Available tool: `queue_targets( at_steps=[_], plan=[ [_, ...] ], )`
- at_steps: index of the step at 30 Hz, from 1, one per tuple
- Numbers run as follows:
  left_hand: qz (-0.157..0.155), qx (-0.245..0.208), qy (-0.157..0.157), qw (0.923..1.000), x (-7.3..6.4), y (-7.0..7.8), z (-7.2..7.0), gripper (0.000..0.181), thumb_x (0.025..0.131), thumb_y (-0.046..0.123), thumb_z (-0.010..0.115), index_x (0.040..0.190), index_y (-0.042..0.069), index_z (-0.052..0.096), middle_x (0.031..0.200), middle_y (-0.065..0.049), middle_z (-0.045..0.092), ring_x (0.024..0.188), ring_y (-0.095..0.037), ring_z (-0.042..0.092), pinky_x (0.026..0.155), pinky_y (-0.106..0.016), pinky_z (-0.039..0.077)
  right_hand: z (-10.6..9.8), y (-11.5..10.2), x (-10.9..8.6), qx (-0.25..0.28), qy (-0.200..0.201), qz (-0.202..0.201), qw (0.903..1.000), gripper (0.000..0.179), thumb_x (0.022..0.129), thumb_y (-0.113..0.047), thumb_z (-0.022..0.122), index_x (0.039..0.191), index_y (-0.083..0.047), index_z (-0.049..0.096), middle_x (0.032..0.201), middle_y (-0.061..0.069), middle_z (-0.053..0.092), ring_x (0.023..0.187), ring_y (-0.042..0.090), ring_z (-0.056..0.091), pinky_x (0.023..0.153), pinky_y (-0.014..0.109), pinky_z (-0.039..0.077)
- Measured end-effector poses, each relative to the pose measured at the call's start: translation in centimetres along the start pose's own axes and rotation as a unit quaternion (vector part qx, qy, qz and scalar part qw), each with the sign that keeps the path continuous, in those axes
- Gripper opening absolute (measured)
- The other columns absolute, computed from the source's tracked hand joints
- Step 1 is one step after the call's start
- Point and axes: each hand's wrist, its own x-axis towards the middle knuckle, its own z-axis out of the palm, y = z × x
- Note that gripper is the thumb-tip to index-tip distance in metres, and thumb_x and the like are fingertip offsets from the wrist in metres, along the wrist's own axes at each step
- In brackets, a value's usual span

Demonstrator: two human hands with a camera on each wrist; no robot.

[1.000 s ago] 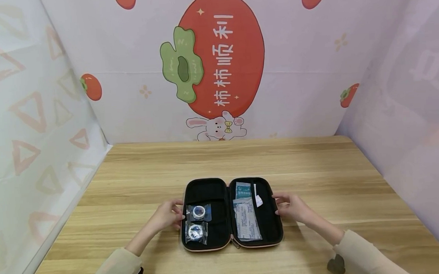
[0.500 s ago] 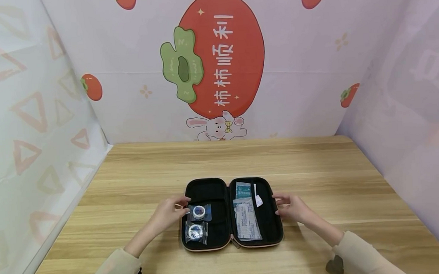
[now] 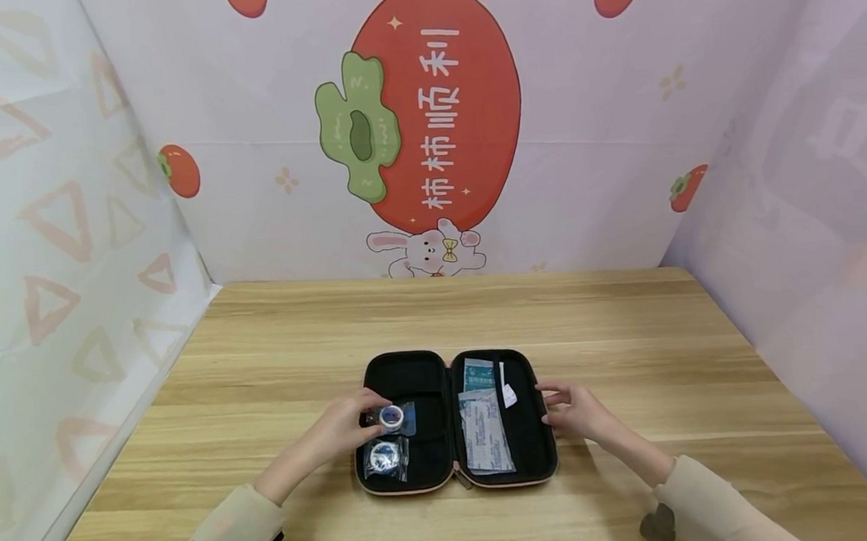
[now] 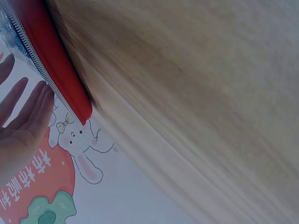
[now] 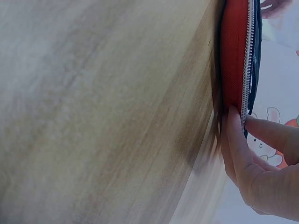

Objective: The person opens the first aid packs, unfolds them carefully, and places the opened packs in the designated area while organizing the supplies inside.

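Note:
A zippered case (image 3: 433, 434) lies open flat on the table, black inside and red outside in the wrist views. Its left half holds two white, ring-shaped rolls in clear wrappers, an upper roll (image 3: 391, 419) and a lower roll (image 3: 384, 458). My left hand (image 3: 349, 422) reaches over the case's left rim, fingertips and thumb spread apart right at the upper roll's wrapper. On the opposite rim, my right hand (image 3: 576, 410) pinches the case edge, thumb inside and fingers against the red side (image 5: 233, 60).
Flat paper packets (image 3: 486, 435) and a green packet (image 3: 478, 374) sit in the case's right half, tucked by a black strap. A wooden table (image 3: 436, 311) surrounds the case. Printed cloth walls (image 3: 255, 231) stand behind it and at both sides.
My left hand has left the case's left outer edge and moved right, over the rim to the upper wrapped roll. The right hand stays at its edge.

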Motion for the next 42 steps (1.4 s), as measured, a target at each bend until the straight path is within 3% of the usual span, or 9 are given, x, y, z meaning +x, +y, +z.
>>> queue_targets(
  at_steps=[8,17,29,42],
  plan=[
    [0.008,0.022,-0.042,0.9988,0.4,0.1,0.9,0.026,0.072,0.004,0.069,0.097,-0.001,0.063,0.094,-0.008,0.058,0.087,-0.023,0.057,0.074,-0.032,0.054,0.0,0.2,0.0,0.003,-0.001,-0.003,1.0,0.05,0.075,0.016,0.053,0.121,0.019,0.035,0.101,0.036,0.053,0.071,0.021,0.062,0.059,0.033,0.058],
    [0.031,0.056,-0.023,0.9977,1.1,0.3,1.8,0.017,0.073,0.005,0.069,0.089,0.0,0.066,0.091,-0.007,0.058,0.085,-0.021,0.058,0.073,-0.03,0.054,-0.1,0.3,0.1,-0.003,0.004,0.004,1.0,0.049,0.075,0.015,0.053,0.122,0.017,0.037,0.103,0.035,0.053,0.071,0.019,0.061,0.06,0.033,0.058],
    [0.038,0.092,-0.03,0.9946,2.3,0.8,2.2,0.017,0.081,0.012,0.062,0.093,0.002,0.067,0.09,-0.008,0.064,0.085,-0.02,0.059,0.074,-0.031,0.054,0.0,0.2,0.0,0.002,0.007,0.01,0.9999,0.05,0.076,0.014,0.054,0.122,0.016,0.037,0.104,0.034,0.052,0.071,0.018,0.061,0.06,0.033,0.058],
    [0.043,0.117,-0.028,0.9918,2.5,0.8,2.5,0.015,0.081,0.011,0.062,0.093,0.003,0.066,0.091,-0.007,0.066,0.079,-0.019,0.056,0.068,-0.029,0.053,-0.1,0.2,-0.2,0.003,0.0,0.002,1.0,0.05,0.076,0.013,0.056,0.123,0.016,0.037,0.105,0.035,0.052,0.074,0.021,0.062,0.061,0.033,0.058]
  ],
)
